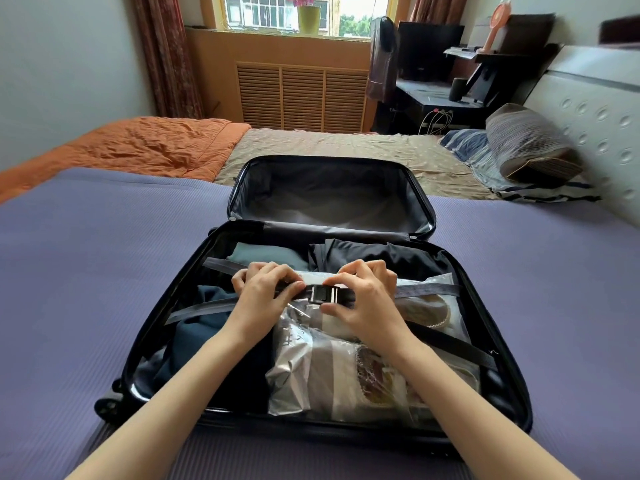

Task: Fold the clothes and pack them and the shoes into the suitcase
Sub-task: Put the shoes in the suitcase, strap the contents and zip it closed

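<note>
1. Purple mat [86,271] bore open suitcase [512,375], with clothes [194,327] and bagged shoes [329,368] packed inside.
2. Centred above them, buckle [323,294]; left hand [263,292] and right hand [363,296] each pinched one side, fingers curled.
3. Risk was bag film snagging in buckle, leaving it half-latched.

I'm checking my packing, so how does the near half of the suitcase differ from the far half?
The near half holds folded dark clothes and a clear plastic bag; the far half shows only grey lining. Grey straps cross the near half, where the left hand and right hand pinch the black buckle; the far half shows no straps. Both are black-rimmed and lie open on the purple mat.
</note>
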